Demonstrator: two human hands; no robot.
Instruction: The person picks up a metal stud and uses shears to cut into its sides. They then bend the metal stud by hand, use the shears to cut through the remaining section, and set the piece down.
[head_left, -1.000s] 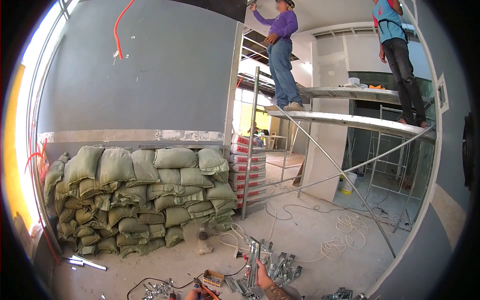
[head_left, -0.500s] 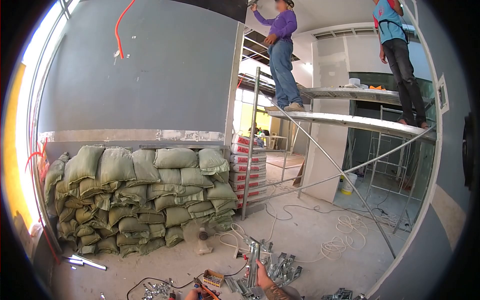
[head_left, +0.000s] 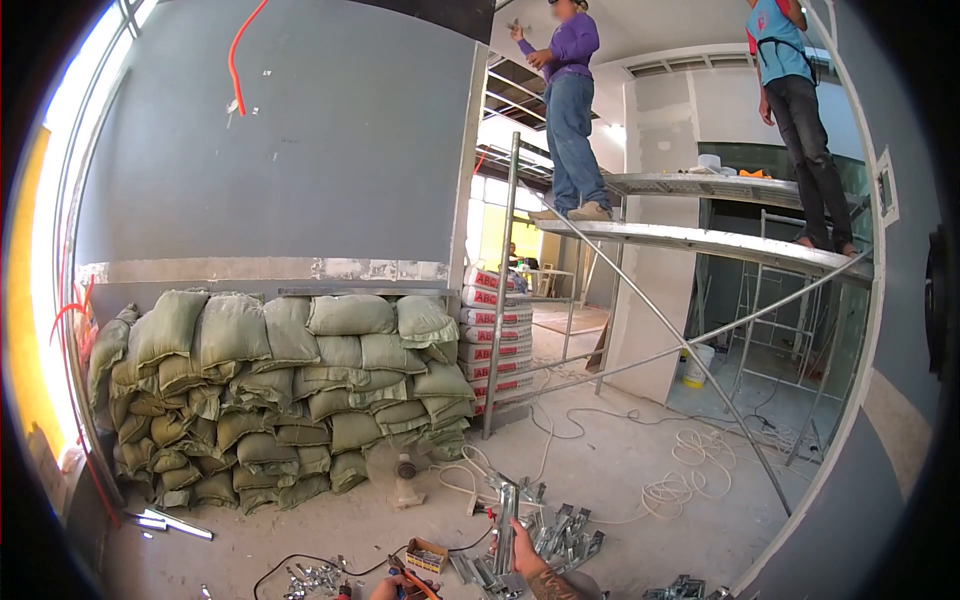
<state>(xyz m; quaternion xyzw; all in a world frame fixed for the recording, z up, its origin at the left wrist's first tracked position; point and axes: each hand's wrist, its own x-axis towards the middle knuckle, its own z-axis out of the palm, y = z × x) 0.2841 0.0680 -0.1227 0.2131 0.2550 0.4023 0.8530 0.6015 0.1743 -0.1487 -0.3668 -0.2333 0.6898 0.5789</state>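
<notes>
My right hand (head_left: 522, 550) is wrapped round a short shiny metal channel piece (head_left: 507, 525), which stands nearly upright above the floor. My left hand (head_left: 384, 590) is at the bottom edge, partly cut off, closed on an orange-handled hand tool (head_left: 420, 583) whose exact kind I cannot make out. Between the hands sits a small open cardboard box (head_left: 427, 555) with small items in it. A heap of bent metal brackets (head_left: 572, 535) lies beside and behind my right hand. Small loose metal parts (head_left: 312, 578) are scattered left of my left hand.
Stacked green sandbags (head_left: 270, 400) line the grey wall, beside piled ABC bags (head_left: 484, 338). Two people (head_left: 570, 90) (head_left: 790, 110) stand on a scaffold platform (head_left: 700, 240). White cable (head_left: 668, 490) coils on the floor. Metal strips (head_left: 170, 522) lie at left.
On the scaffold, the person in purple has drawn the raised arm in and brought the other hand up. My hands and the metal channel piece stay almost still.
</notes>
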